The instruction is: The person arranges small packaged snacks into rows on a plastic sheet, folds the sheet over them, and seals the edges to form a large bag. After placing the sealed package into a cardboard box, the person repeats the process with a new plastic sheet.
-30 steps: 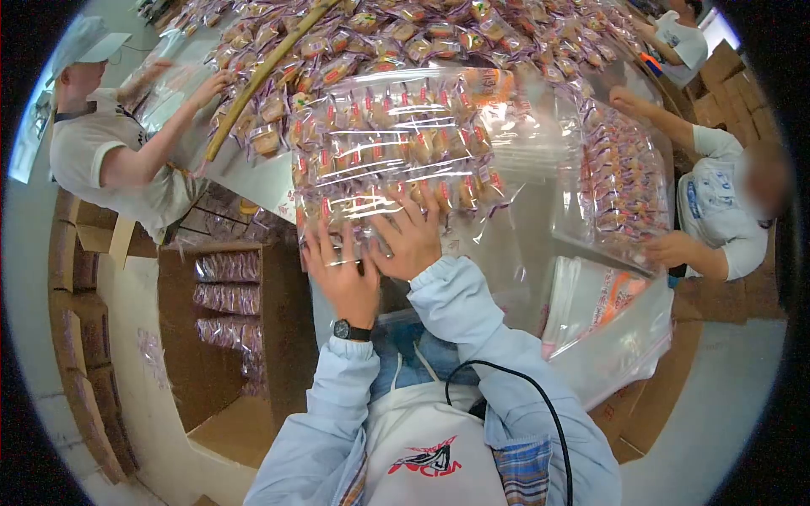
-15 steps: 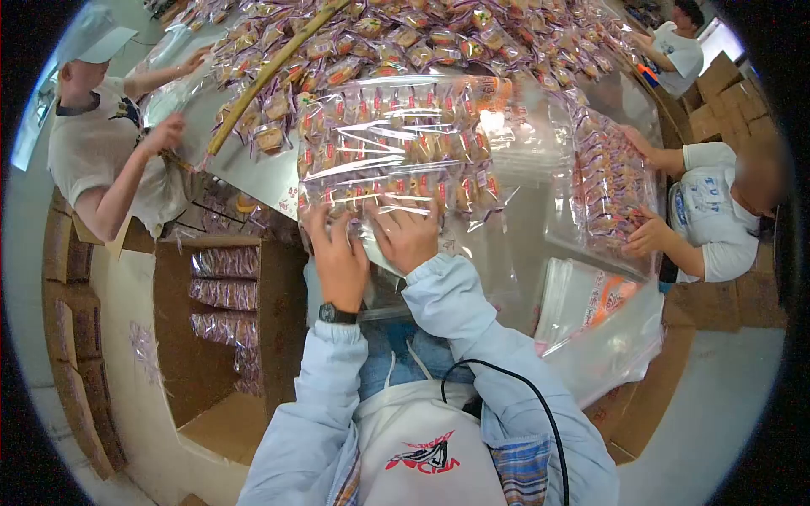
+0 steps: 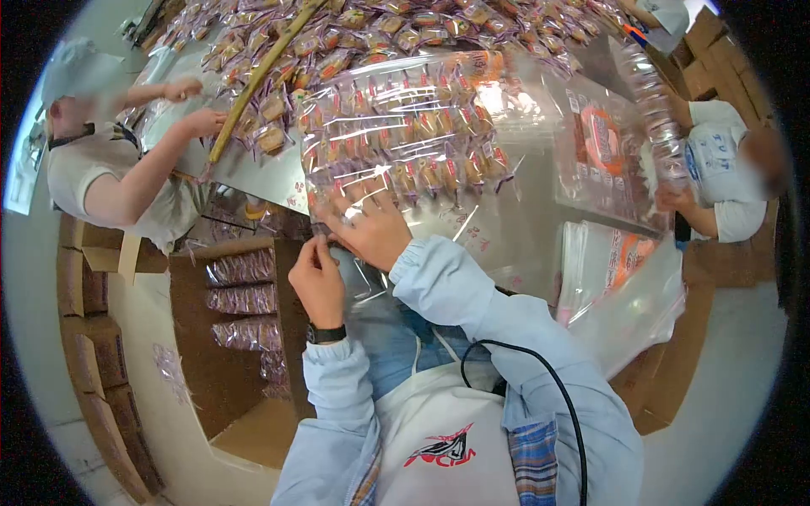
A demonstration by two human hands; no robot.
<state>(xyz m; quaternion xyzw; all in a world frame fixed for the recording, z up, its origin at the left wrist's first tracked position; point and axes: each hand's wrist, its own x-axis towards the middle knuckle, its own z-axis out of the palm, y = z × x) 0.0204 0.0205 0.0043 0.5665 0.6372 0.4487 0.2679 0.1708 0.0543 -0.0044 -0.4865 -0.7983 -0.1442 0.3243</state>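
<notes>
A clear plastic bag (image 3: 405, 126) lies on the metal table, with several rows of small wrapped cakes in it. My right hand (image 3: 369, 226) rests with spread fingers on the bag's lower left part. Just below that corner is my left hand (image 3: 318, 274), its thumb and fingertips pinched together at the bag's near edge. What the pinch holds is too small to make out. A black watch is on my left wrist.
Loose wrapped cakes (image 3: 371, 34) are heaped behind a wooden pole (image 3: 261, 80). An open carton (image 3: 190, 337) with packed bags stands at lower left. Flat printed bags (image 3: 620, 261) lie right. One person is at the left; two are at the right, one holding a filled bag (image 3: 656, 118).
My left hand has moved down from the bag's face and closed into a pinch. My right hand has shifted left. The person at the right has lifted their filled bag away toward the right.
</notes>
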